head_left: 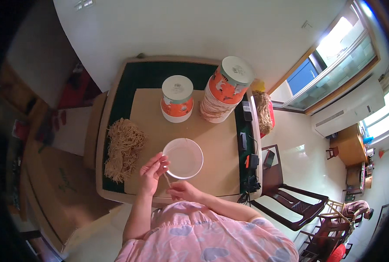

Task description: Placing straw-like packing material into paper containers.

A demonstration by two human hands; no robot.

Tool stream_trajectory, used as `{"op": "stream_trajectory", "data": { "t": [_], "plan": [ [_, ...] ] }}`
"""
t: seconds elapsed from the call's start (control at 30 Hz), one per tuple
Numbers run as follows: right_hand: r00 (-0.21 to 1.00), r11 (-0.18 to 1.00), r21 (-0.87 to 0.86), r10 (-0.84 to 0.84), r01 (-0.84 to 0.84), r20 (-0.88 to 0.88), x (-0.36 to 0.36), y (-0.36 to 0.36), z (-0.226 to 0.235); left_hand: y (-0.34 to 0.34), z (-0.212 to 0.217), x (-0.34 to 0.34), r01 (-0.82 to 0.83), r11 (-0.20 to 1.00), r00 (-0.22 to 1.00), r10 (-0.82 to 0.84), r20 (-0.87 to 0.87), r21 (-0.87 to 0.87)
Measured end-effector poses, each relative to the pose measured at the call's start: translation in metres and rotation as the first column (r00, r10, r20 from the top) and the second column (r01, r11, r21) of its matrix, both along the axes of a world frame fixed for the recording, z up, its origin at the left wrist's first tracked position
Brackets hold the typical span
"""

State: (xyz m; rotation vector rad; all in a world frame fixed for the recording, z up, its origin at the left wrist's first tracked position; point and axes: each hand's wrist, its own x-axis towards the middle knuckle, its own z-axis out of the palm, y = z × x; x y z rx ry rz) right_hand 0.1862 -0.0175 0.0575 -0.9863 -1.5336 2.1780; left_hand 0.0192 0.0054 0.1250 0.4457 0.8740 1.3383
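Pinching tan cord (167,178): left hand (152,171) and right hand (184,191); print (178,87) on orange tub (177,107) unreadable.

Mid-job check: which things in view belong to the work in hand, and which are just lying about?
Belonging:
strand, held by left hand and right hand
white tub, beside left hand
fibre pile, likely matching material
strand-wound tub, probably

Apparently lying about:
orange-and-black gadget, far right of the tub
chair
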Motion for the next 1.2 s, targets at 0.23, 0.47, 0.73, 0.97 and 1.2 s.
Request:
{"op": "stream_trajectory", "data": {
  "t": [0.23, 0.47, 0.73, 0.97, 1.2],
  "plan": [
    [0.896, 0.899, 0.354, -0.36, 0.258, 0.261, 0.037, 0.019, -0.038, -0.017, -0.051, -0.007, 0.062, 0.987, 0.945, -0.106, -0.309, -0.148],
    [0.731, 0.729, 0.062, -0.68, 0.682, -0.05, 0.044, 0.034, -0.024, -0.034, -0.083, 0.013, 0.17, 0.974, 0.828, -0.225, -0.513, -0.151],
    [0.486, 0.538, -0.461, -0.841, 0.706, -0.237, 0.067, 0.042, -0.011, -0.041, -0.091, 0.017, 0.223, 0.956, 0.757, -0.294, -0.584, -0.191],
    [0.734, 0.731, -0.131, -0.678, 0.67, -0.033, 0.066, 0.036, -0.006, 0.022, -0.059, 0.059, 0.265, 0.89, 0.157, 0.34, -0.927, 0.371],
    [0.745, 0.738, 0.109, -0.654, 0.666, -0.131, 0.064, 0.032, 0.001, 0.069, -0.095, 0.061, 0.388, 0.913, 0.059, 0.113, -0.992, 0.127]
  ]
}}
